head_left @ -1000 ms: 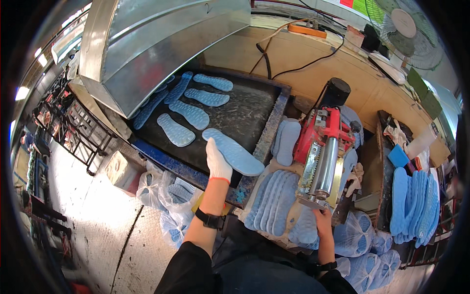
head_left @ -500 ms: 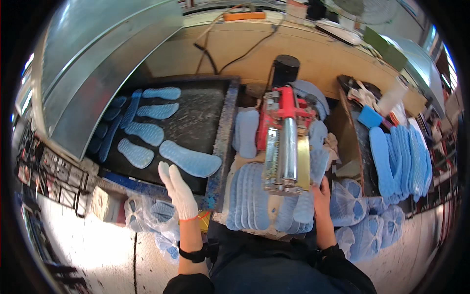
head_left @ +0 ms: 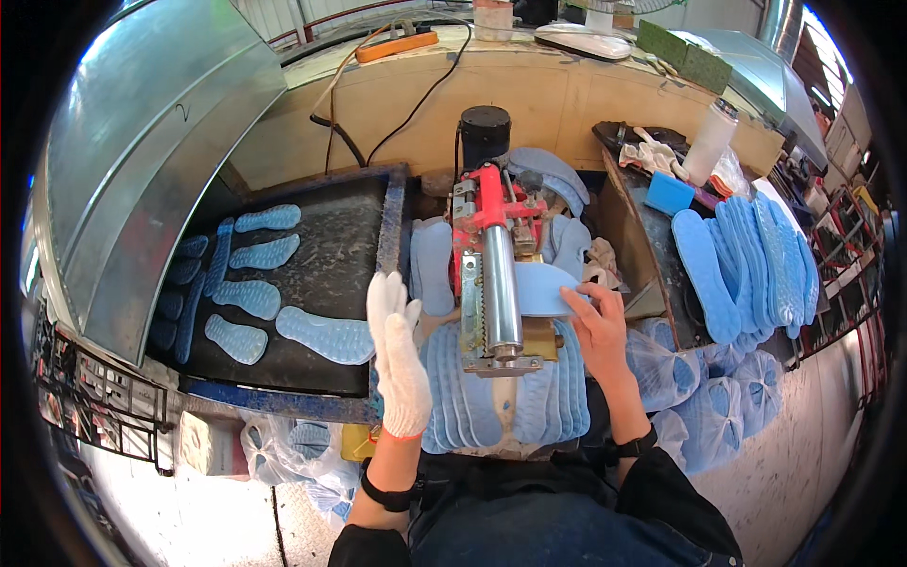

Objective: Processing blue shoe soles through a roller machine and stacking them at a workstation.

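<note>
A red roller machine (head_left: pixel 491 203) with a shiny metal cylinder stands in front of me. Bare, my right hand (head_left: pixel 600 331) pinches the near right end of a blue insole (head_left: pixel 543 289), which lies flat with its other end passing behind the cylinder. My left hand (head_left: pixel 397 354), in a white knit glove, is held upright with fingers stretched out and nothing in it, between the machine and a dark tray (head_left: pixel 354 213). On that tray are several blue insoles (head_left: pixel 324 335). Rows of insoles (head_left: pixel 463 387) stand on edge below the machine.
More insoles (head_left: pixel 746 269) lean on a side shelf at right, near a blue block (head_left: pixel 669 193) and a pale bottle (head_left: pixel 710 142). Bagged insoles (head_left: pixel 704 425) sit lower right. A metal hood (head_left: pixel 161 142) overhangs the tray's left side.
My right hand has risen from beside the insole rows to the cylinder's right side, now with an insole in its fingers. My left hand has left the tray's front edge toward the machine.
</note>
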`<state>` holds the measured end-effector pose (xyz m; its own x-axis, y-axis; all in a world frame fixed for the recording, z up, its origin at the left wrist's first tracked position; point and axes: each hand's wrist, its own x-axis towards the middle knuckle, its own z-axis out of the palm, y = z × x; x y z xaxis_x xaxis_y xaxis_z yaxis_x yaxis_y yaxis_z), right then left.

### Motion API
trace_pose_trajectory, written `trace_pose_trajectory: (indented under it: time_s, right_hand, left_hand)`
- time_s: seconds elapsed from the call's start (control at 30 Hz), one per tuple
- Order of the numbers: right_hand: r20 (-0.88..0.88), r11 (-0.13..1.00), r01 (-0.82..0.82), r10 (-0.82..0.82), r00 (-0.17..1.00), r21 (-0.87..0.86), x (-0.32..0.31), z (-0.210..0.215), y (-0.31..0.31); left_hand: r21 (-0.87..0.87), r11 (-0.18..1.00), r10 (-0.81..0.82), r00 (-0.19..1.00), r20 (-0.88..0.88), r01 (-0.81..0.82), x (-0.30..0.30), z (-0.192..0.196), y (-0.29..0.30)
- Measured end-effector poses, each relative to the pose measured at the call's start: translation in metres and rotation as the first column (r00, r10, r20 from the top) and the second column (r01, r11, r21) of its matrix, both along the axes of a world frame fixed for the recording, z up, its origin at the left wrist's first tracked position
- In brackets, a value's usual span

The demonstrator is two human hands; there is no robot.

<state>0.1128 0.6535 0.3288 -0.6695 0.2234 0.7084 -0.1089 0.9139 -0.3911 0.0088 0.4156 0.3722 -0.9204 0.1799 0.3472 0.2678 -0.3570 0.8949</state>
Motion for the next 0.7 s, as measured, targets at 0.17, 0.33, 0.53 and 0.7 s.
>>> trace_pose_trajectory:
  time_s: [0.17, 0.33, 0.53, 0.7]
  right_hand:
    - [-0.106, 0.975, -0.074, 0.052, 0.993, -0.211, 0.014, -0.022, 0.003]
    - [-0.129, 0.696, 0.032, -0.179, 0.975, -0.717, 0.034, -0.066, 0.008]
    - [0.255, 0.763, 0.125, 0.053, 0.965, -0.634, 0.033, -0.101, -0.007]
    - [0.568, 0.946, 0.251, -0.094, 0.817, -0.204, 0.024, -0.101, -0.045]
  left_hand:
    - [0.063, 0.983, -0.168, 0.985, -0.033, 0.17, -0.013, 0.006, 0.028]
    - [-0.018, 0.983, -0.182, 0.937, -0.297, 0.185, -0.035, 0.002, 0.045]
    - [-0.48, 0.875, -0.224, 0.831, -0.508, -0.057, -0.049, -0.006, 0.04]
    - [-0.471, 0.882, -0.208, 0.897, -0.391, -0.001, -0.049, -0.039, 0.023]
